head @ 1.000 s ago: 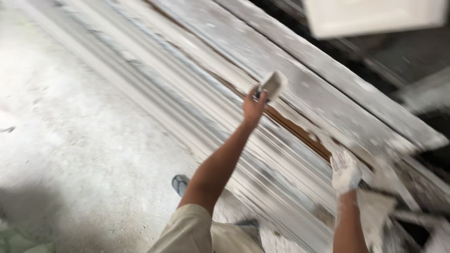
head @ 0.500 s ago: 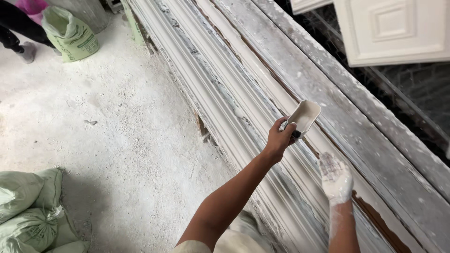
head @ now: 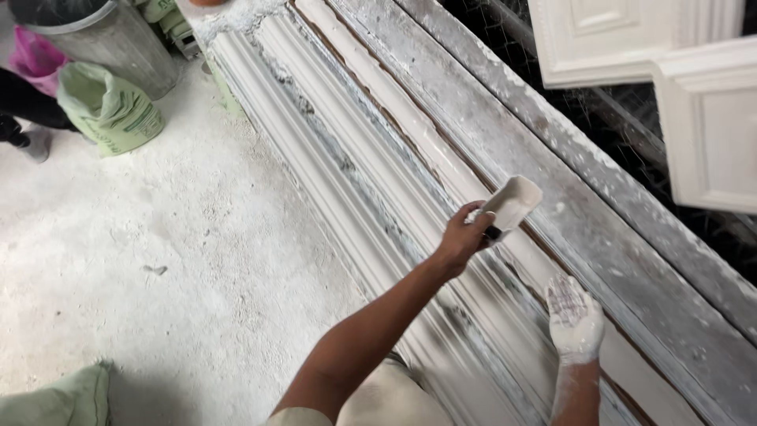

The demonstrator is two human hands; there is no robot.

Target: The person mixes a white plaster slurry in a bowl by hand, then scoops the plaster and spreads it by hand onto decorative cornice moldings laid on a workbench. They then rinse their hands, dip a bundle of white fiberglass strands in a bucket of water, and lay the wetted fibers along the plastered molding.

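Head view: left hand [head: 461, 239] has its fingers clamped on a plaster-caked scoop [head: 511, 203] above the long moulding trough [head: 378, 118]; right hand [head: 575, 319], plaster-coated, lies flat, fingers spread. Green sack [head: 110, 110] stands beside a grey bin [head: 110, 43].

Both forearms are bare, without sleeves; the right hand [head: 576, 319] is coated in white plaster up the wrist, and light beige clothing shows below

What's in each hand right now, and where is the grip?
The left hand holds a plaster-coated scoop by its dark handle end, bowl pointing away. The right hand, caked in white plaster, holds nothing; it hovers open, palm up, over the long moulding.
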